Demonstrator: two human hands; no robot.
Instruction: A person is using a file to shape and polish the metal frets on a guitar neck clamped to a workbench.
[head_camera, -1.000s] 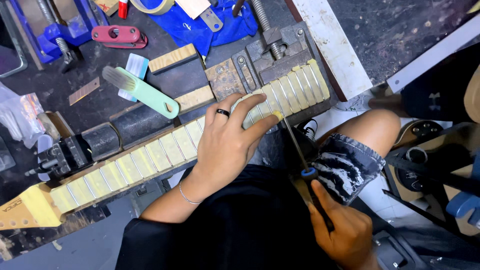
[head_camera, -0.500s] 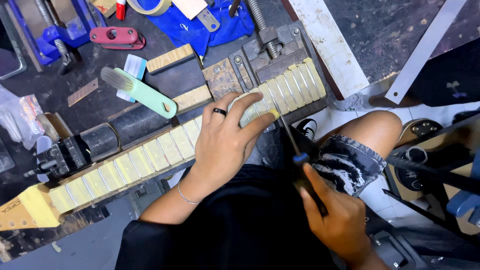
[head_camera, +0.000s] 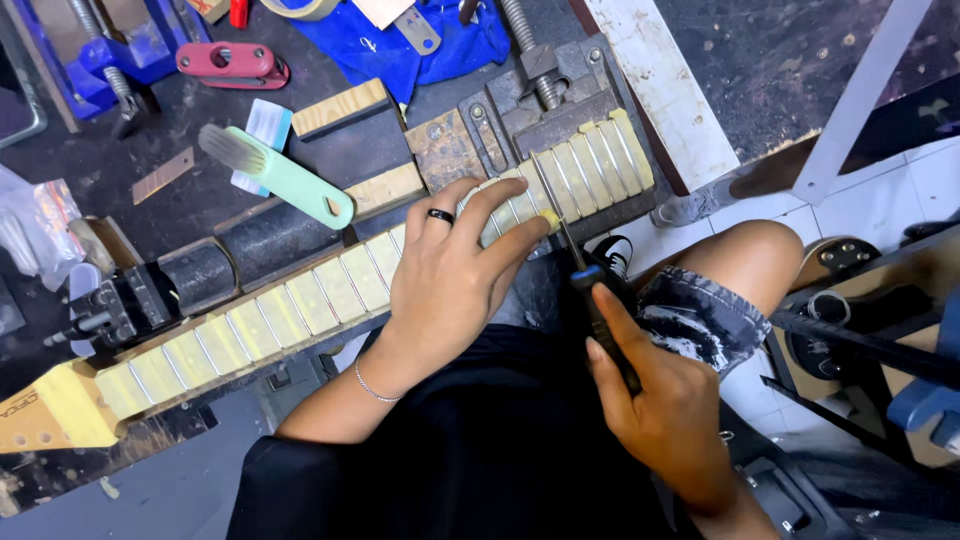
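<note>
A guitar neck (head_camera: 300, 300) with pale taped fretboard and metal frets lies diagonally across the workbench, its headstock at the lower left. My left hand (head_camera: 450, 275), wearing a dark ring, presses flat on the neck's upper frets. My right hand (head_camera: 665, 400) grips a thin dark-handled tool (head_camera: 598, 295), its metal tip touching the neck's near edge beside my left fingertips.
A mint-green brush (head_camera: 285, 178) lies above the neck. A metal vise (head_camera: 545, 95) clamps the neck's far end. A red clamp (head_camera: 230, 62), blue cloth (head_camera: 420, 40) and wood blocks (head_camera: 345, 110) sit further back. My bare knee (head_camera: 765, 255) is at right.
My right hand has moved up and forward, bringing the tool's tip from beside my leg to the neck's edge. My left hand stays pressed on the frets.
</note>
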